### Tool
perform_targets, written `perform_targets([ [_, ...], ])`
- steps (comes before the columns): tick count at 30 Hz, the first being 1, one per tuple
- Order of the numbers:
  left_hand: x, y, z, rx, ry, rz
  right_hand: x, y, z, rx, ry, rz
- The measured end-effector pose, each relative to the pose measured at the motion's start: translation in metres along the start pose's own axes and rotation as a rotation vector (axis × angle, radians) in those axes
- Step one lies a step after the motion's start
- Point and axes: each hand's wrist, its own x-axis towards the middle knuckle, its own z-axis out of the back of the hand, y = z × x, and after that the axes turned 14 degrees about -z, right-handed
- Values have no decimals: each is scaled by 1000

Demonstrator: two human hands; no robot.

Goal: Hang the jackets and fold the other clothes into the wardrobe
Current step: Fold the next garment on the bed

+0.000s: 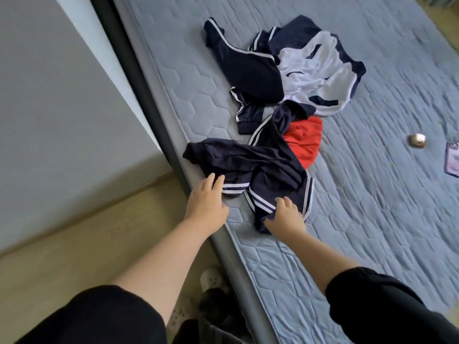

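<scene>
Bed (347, 194) | navy garment (260, 165) | left fingers (211, 180) flat on cuff (234, 189) | right fingers (284, 202) gripping hem (259, 203)

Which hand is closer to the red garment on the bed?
Right. The right hand touches navy trousers below the red garment; the left hand is farther, at the bed edge.

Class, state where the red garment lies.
In the head view, the crumpled red garment lies right of centre on the grey-blue quilted bed, tucked against the navy white-striped trousers, below the white-and-navy jacket.
</scene>
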Motion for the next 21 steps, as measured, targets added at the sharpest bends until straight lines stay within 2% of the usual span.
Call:
perform_targets([
  [6, 29, 33, -75, -167, 24, 145, 49, -19, -72, 29, 134, -119],
  [9, 26, 34, -105, -315, 25, 199, 65, -15, -90, -9, 86, -109],
  [15, 24, 47, -121, -360, 97, 166, 91, -4, -89, 55, -7, -62],
  [18, 25, 52, -107, -359, 111, 102, 85, 3, -62, 273, 44, 10],
  [21, 23, 58, -91, -280, 106, 20, 68, 12, -33, 308, 36, 194],
])
